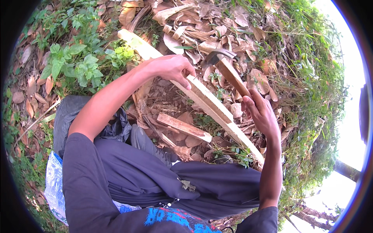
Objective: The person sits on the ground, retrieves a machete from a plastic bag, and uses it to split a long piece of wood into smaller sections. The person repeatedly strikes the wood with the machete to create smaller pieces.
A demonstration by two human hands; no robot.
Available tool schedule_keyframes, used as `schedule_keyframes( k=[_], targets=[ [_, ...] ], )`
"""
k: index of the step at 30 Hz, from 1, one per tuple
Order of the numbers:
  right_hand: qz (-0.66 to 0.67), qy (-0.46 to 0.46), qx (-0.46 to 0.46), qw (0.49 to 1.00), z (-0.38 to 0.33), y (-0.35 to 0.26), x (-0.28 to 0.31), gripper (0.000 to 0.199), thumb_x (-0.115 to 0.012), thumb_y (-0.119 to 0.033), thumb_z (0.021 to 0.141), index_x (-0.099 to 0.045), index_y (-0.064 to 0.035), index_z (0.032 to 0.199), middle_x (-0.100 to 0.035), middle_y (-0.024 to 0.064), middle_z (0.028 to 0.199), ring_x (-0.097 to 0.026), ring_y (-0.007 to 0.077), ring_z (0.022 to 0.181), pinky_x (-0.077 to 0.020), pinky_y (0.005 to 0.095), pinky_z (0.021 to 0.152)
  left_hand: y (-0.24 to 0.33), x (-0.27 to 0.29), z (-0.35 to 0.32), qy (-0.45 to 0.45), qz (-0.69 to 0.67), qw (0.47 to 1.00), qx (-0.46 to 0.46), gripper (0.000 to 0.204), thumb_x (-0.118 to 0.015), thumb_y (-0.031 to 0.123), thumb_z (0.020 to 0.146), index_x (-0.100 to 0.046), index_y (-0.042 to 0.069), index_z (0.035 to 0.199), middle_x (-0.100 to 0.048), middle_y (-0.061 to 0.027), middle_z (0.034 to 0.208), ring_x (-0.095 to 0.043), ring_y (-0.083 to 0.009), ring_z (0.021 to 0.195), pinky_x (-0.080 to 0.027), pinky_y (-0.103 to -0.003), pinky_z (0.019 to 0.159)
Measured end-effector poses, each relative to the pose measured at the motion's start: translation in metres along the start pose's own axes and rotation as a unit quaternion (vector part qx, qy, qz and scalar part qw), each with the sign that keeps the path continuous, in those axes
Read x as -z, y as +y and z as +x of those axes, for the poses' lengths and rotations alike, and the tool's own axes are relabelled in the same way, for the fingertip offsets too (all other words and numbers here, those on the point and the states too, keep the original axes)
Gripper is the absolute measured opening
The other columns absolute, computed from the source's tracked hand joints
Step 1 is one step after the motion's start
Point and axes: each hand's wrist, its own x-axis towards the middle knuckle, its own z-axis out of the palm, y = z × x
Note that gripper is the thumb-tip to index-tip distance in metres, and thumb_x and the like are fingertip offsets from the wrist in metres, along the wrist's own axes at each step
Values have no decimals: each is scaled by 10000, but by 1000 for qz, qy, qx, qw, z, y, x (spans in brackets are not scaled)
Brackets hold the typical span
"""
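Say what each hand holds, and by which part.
Right hand grips a hammer by its wooden handle's lower end. Left hand presses a long plank near its middle.

Both hands point(171, 69) point(261, 112) closed, gripping.
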Motion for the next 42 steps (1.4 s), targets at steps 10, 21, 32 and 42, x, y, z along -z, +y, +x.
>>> schedule_keyframes(
  k=[10, 21, 32, 42],
  targets=[
    [-67, 62, -23, 996, -14, 23, 1, 439, -526, -443, 1064, -536, -13, 974, -518, 102, 632, -489, 197, 551, -409, 368, 557, -2, 0, -2, 11, 4, 1000, -23, 600, -844, 437, 760, -732, 12, 1169, -734, -184, 990, -704, -311, 931, -541, -393, 833],
    [-130, -7, -33, 991, -11, 28, -17, 464, -531, -480, 1047, -541, -26, 953, -547, 196, 609, -507, 300, 514, -408, 476, 563, -6, 0, 3, 10, 15, 999, -31, 616, -855, 431, 740, -734, -13, 1150, -734, -183, 953, -696, -306, 880, -536, -392, 803],
    [-106, -21, -30, 994, 13, 25, -8, 459, -507, -469, 1065, -565, -26, 959, -579, 133, 622, -542, 208, 551, -423, 439, 562, -2, -1, 3, 12, -15, 999, -28, 563, -868, 354, 736, -740, 12, 1165, -741, -197, 971, -699, -301, 865, -527, -393, 788],
    [-61, 45, -21, 997, 16, 14, 2, 407, -520, -418, 1068, -588, -21, 1010, -582, 133, 623, -579, 247, 560, -429, 435, 544, -5, -1, 1, 14, -20, 999, -33, 554, -870, 353, 748, -738, -1, 1152, -744, -193, 963, -707, -281, 858, -529, -382, 784]
  ],
)
